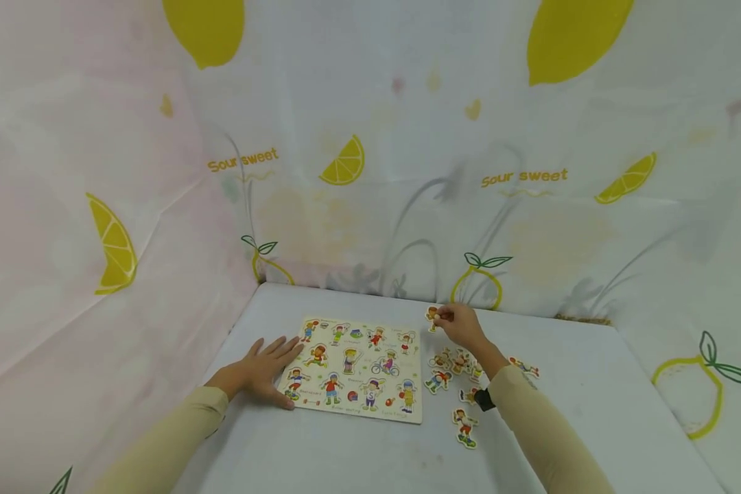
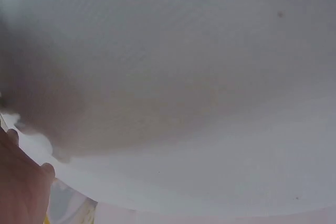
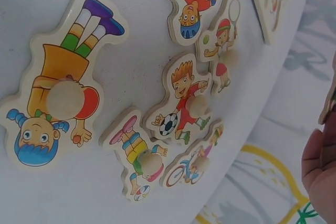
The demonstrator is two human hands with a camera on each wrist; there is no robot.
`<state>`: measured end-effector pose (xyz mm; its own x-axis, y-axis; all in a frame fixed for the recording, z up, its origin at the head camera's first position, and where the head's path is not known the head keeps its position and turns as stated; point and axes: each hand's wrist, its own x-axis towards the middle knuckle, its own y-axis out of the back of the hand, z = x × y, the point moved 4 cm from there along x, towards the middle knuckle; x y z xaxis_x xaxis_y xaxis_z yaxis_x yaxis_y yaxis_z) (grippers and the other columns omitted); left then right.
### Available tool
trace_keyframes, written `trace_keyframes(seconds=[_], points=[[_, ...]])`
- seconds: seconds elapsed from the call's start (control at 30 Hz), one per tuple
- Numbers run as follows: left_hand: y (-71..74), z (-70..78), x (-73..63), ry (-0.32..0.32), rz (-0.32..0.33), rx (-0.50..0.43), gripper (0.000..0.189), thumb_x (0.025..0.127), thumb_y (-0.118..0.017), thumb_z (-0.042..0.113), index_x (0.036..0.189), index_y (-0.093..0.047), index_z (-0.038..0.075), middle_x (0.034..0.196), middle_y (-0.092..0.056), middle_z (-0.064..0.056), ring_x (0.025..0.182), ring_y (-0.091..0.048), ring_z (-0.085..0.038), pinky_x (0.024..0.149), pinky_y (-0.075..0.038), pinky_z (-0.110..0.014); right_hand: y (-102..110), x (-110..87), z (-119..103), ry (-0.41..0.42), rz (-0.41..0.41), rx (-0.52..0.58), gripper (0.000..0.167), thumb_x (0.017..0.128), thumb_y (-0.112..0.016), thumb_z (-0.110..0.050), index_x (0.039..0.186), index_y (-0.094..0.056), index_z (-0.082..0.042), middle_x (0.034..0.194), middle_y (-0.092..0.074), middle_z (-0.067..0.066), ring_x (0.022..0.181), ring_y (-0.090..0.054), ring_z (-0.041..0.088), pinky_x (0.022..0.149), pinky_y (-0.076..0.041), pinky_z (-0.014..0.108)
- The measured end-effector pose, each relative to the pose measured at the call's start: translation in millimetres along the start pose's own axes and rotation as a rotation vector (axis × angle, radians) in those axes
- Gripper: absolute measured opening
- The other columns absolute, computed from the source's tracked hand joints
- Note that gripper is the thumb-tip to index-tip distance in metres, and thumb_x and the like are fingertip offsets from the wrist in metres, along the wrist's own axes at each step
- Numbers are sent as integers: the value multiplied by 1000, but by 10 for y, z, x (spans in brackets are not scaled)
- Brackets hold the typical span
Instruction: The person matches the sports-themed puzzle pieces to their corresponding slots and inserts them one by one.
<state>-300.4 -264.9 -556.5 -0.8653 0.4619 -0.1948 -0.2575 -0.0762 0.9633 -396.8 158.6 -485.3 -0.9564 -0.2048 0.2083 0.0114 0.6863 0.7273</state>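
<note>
A wooden puzzle board (image 1: 339,406) printed with sports figures lies flat on the white table. My left hand (image 1: 262,370) rests at its left edge, fingers spread over the rim; in the left wrist view only part of that hand (image 2: 23,187) shows. Past the board's far right corner, my right hand (image 1: 463,326) pinches a figure-shaped puzzle piece (image 1: 431,314) held upright. At the right wrist view's edge are that hand (image 3: 321,174) and a sliver of the piece. Below it lie knobbed pieces, among them a soccer player (image 3: 181,85) and a blue-haired table tennis player (image 3: 58,66).
Several loose pieces are clustered right of the board, some overlapping, including a cyclist (image 3: 184,171) and a tennis player (image 3: 223,40). A skater piece (image 1: 465,431) lies nearer, another piece (image 1: 523,366) beyond my right forearm. Lemon-printed sheeting (image 1: 370,226) walls the table's back and sides.
</note>
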Motion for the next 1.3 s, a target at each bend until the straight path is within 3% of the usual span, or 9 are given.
trace_keyframes(seconds=[0.3, 0.67, 0.8, 1.1, 1.3], points=[[-53, -65, 80, 78, -22, -83, 135, 63, -69, 82, 159, -10, 7, 167, -9, -13, 153, -9, -40, 117, -2, -69, -123, 22, -17, -1, -18, 4, 16, 90, -72, -10, 99, -72, 3, 94, -69, 15, 85, -65, 26, 76, -55, 40], [-44, -72, 127, 55, -39, -118, 136, 63, -72, 80, 159, -10, 8, 167, -7, -13, 153, -6, -41, 116, 0, -70, -387, -38, -134, -6, -36, -4, 16, 90, -73, -12, 100, -72, 1, 94, -66, 12, 85, -63, 24, 75, -55, 39], [-63, -86, 125, 67, -51, -94, 138, 60, -71, 82, 160, -9, 9, 168, -7, -11, 153, -6, -39, 117, -1, -69, -534, -38, -217, 45, -54, 6, 15, 91, -71, -12, 98, -72, 0, 91, -65, 11, 82, -62, 22, 73, -53, 37], [29, -38, 105, 72, -94, -91, 136, 63, -72, 80, 159, -9, 7, 167, -6, -13, 153, -4, -40, 117, 0, -69, -895, -3, -425, 70, -59, 51, 12, 91, -72, -13, 95, -74, -3, 88, -65, 8, 78, -60, 18, 70, -52, 33], [15, -27, 97, 74, -107, -92, 135, 64, -75, 76, 159, -9, 7, 167, -5, -14, 153, -4, -40, 116, -1, -70, -1144, 51, -571, 71, -93, 50, 14, 91, -72, -16, 97, -74, -3, 90, -66, 8, 78, -60, 17, 68, -52, 31]])
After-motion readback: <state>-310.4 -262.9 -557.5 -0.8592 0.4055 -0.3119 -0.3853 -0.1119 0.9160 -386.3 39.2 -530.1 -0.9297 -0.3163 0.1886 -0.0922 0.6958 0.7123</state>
